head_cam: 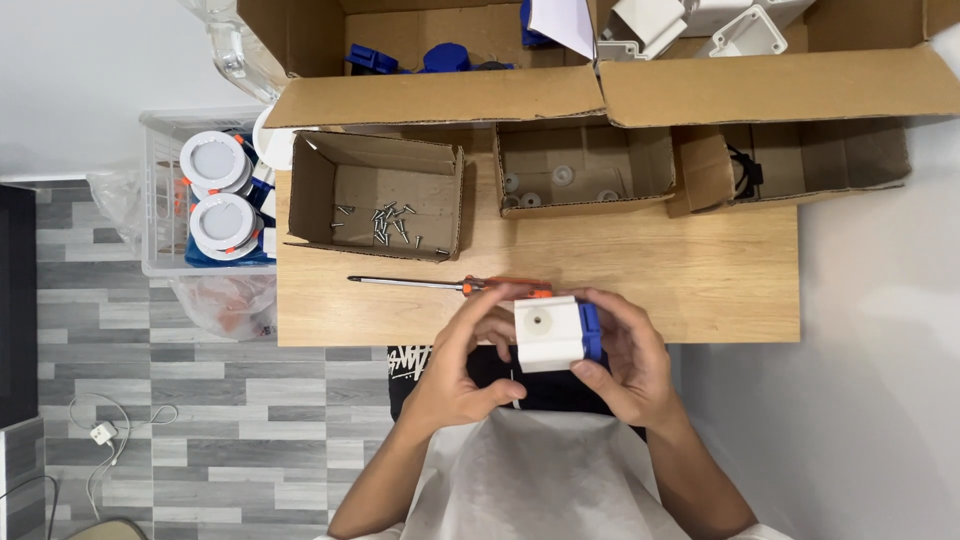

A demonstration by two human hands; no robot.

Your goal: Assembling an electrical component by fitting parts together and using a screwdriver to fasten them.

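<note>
- Both hands hold a white square block [547, 333] with a blue part on its right side, just off the near edge of the wooden table [700, 280].
- The left hand [462, 365] curls closed around its left side.
- The right hand [625, 360] grips the right side, thumb underneath.
- A screwdriver [450, 285] lies just beyond, before the box of screws [385, 200].

White block [547, 332] with blue part [592, 332]; orange-handled screwdriver [450, 285]; pale wood table [640, 280]; brown cardboard boxes [380, 195].
</note>
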